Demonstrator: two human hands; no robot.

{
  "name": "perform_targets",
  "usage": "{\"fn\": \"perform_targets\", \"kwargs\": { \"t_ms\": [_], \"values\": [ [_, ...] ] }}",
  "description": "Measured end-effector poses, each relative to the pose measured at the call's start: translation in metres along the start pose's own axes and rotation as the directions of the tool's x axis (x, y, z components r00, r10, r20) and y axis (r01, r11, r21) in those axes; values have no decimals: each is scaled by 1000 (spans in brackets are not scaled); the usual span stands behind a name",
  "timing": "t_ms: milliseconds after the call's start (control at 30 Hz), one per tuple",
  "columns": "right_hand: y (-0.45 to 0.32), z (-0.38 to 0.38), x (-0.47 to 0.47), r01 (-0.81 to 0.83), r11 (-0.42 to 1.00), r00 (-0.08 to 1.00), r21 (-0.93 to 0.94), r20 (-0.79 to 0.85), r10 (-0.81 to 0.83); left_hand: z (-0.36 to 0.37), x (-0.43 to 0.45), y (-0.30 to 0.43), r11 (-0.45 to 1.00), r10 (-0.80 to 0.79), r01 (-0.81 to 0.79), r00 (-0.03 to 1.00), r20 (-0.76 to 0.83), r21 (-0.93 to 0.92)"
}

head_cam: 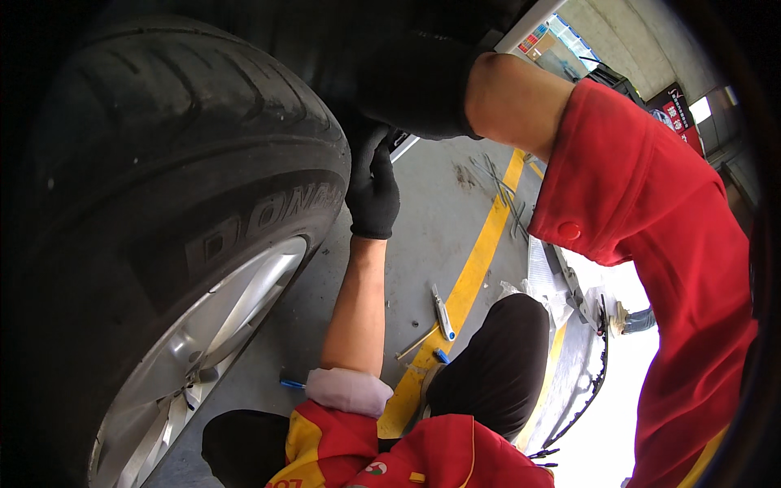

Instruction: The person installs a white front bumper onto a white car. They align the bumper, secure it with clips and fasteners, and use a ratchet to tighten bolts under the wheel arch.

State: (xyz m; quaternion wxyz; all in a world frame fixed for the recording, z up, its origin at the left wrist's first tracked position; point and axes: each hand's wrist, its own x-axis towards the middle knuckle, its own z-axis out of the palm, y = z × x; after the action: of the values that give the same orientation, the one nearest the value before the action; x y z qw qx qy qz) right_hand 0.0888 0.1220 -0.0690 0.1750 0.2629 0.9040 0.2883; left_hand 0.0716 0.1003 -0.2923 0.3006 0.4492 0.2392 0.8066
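A car tire (268, 158) on a silver alloy wheel (207, 341) fills the left side. My left hand (373, 183), in a black knit glove, reaches up beside the tread into the dark wheel well. My right hand (421, 91), also black-gloved, comes in from the right and reaches into the same dark area, above my left hand. The fingers of both hands are largely lost in shadow, so what they hold or touch cannot be told. A dark part with a pale edge (404, 145) shows just beneath my right hand.
On the grey floor lie a utility knife (443, 314), a thin stick (417, 343), a small blue item (441, 356) and a blue-handled tool (293, 383). Metal strips (501, 189) cross the yellow line. Car trim (570, 287) and plastic wrap lie at the right; another person's foot (619, 318) is beyond.
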Motion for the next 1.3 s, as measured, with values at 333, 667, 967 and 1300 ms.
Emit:
{"fn": "perform_targets", "kwargs": {
  "t_ms": [333,667,967,1300],
  "values": [
    [5,7,-6,111,983,991,-145,89,-98,-9,11,11,993,-104,107,993,55,-54],
    [13,16,-5,69,990,992,-121,110,-56,-5,8,-2,997,-17,15,999,30,77],
    [4,17,7,227,940,974,-255,76,-215,-31,12,-34,897,53,-106,990,132,429],
    [-1,3,20,173,969,958,-176,258,-124,-9,11,-25,992,-71,58,991,116,113]
  ]
}}
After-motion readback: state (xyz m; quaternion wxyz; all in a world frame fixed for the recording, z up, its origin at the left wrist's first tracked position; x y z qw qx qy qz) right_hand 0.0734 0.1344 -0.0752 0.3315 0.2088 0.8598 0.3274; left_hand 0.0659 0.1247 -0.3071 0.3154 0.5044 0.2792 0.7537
